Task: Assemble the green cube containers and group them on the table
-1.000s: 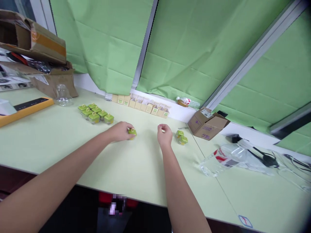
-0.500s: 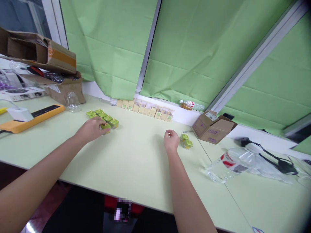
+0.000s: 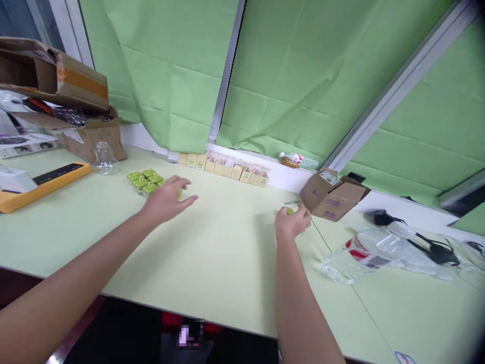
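Observation:
My left hand (image 3: pixel 168 201) hovers at the right end of a cluster of small clear jars with green lids (image 3: pixel 139 183), fingers and thumb spread and holding nothing. Part of the cluster is hidden behind this hand. Each visible lid carries a pale loop on top. Farther right, my right hand (image 3: pixel 292 221) curls its fingers around a small green-lidded jar (image 3: pixel 290 211), most of which the hand covers. A second jar, seen beside it earlier, cannot be made out behind the fingers.
Small beige cartons (image 3: pixel 220 165) stand in a row along the back wall. An orange power strip (image 3: pixel 49 184) and a clear jar (image 3: pixel 105 159) lie left. At right are a cardboard box (image 3: pixel 329 197) and a large water bottle (image 3: pixel 364 253) on its side.
My left hand has let go of a jar and moved right, its fingers opening. My right hand has moved right to the jars there and closed around one.

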### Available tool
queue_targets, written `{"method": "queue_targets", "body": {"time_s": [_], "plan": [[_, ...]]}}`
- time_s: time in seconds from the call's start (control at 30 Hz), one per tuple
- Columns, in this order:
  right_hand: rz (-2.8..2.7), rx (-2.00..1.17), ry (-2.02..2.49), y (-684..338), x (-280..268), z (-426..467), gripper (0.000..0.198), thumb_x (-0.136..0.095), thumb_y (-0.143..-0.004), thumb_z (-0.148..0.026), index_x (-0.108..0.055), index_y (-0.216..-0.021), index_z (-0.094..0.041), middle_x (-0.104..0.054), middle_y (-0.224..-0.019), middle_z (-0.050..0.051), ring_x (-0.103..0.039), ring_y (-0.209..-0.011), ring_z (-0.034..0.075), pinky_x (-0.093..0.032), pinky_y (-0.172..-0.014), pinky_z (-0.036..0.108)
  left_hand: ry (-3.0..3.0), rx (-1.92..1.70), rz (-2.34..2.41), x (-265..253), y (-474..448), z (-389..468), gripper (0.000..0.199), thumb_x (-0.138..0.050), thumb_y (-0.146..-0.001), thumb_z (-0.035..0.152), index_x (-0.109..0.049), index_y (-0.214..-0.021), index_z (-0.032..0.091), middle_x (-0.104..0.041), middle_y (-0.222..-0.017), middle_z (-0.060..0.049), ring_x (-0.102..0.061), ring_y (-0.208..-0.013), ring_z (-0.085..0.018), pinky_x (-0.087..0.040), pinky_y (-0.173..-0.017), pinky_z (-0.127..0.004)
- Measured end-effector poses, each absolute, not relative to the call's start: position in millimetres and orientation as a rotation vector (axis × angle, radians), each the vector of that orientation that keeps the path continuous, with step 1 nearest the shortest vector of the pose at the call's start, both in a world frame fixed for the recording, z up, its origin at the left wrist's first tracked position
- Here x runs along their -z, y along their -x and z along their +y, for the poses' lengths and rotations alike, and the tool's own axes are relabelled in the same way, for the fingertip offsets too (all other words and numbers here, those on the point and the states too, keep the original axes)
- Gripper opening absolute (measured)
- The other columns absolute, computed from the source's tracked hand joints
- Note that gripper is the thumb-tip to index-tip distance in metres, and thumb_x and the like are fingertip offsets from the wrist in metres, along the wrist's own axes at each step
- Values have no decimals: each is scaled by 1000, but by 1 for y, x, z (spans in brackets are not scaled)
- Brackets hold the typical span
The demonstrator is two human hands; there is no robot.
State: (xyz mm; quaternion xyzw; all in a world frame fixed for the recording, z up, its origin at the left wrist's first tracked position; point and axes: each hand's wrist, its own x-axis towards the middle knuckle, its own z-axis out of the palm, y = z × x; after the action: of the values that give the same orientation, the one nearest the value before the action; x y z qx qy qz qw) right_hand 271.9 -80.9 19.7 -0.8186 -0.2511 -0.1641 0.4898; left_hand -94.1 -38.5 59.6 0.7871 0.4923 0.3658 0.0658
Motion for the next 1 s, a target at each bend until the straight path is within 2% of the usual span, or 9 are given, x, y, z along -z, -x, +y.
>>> {"method": "queue_targets", "body": {"time_s": [0.07,0.23,0.33,0.43,0.57,0.67,0.73,0.8,1.0], "plan": [[-554,224,2095,-284,-18,-85,51,-54,-78,-28,-55,-128,-21,-44,-142,20,-42,-129,40,-36,-99,53,-2404,-1067,1233,-64,53,-40,37,-56,-86,50,-63,-113,24,-64,-110,-4,-61,-83,-19,-46,-77,-32],[-485,45,2190,-285,-17,-87,42,-48,-81,-25,-55,-121,-16,-58,-122,24,-57,-111,37,-42,-89,48,-2391,-928,928,-34,-40,-35,31,-53,-89,40,-64,-110,20,-65,-111,-9,-62,-97,-24,-48,-83,-35],[-546,45,2199,-256,-13,-81,39,-50,-80,-27,-55,-117,-15,-63,-112,24,-60,-103,36,-43,-85,46,-2346,-842,879,-5,-60,-34,54,-61,-83,42,-54,-130,17,-57,-131,-14,-53,-122,-30,-43,-100,-41],[-829,-51,2127,-217,-5,-72,26,-60,-77,-34,-61,-100,-20,-68,-98,14,-64,-94,31,-45,-84,40,-2337,-809,777,9,-56,-36,77,-68,-76,44,-41,-143,18,-48,-144,-17,-43,-134,-34,-37,-107,-45],[-1288,-396,1840,-182,-7,-66,20,-61,-77,-39,-64,-87,-23,-70,-94,6,-66,-88,25,-48,-79,35,-2205,-819,683,6,-41,-32,64,-68,-73,33,-50,-133,19,-64,-122,-13,-62,-106,-29,-48,-84,-35],[-1318,-377,1782,-165,-31,-82,24,-66,-74,-41,-66,-87,-21,-70,-96,6,-65,-84,23,-48,-72,33,-2137,-821,656,3,-37,-27,42,-65,-74,31,-60,-115,20,-70,-99,-6,-64,-82,-21,-46,-68,-29],[-1272,-156,1716,-146,-51,-111,26,-67,-76,-42,-63,-89,-20,-68,-95,7,-63,-82,21,-47,-70,31,-2138,-824,683,3,-37,-25,33,-65,-73,33,-64,-103,20,-70,-91,-3,-62,-79,-19,-44,-66,-27],[-1331,-84,1611,-117,-64,-157,20,-59,-86,-39,-57,-77,-20,-61,-72,1,-57,-66,16,-43,-63,27,-2149,-826,707,4,-38,-23,31,-66,-73,36,-66,-99,21,-69,-90,-1,-61,-79,-19,-44,-68,-27],[-2056,-580,1489,-47,-9,-288,25,-61,-83,-28,-54,-61,-19,-54,-56,-3,-47,-50,9,-34,-52,23,-2168,-827,790,9,-40,-22,42,-70,-70,44,-66,-107,25,-70,-97,-1,-62,-86,-20,-45,-73,-27]]}}
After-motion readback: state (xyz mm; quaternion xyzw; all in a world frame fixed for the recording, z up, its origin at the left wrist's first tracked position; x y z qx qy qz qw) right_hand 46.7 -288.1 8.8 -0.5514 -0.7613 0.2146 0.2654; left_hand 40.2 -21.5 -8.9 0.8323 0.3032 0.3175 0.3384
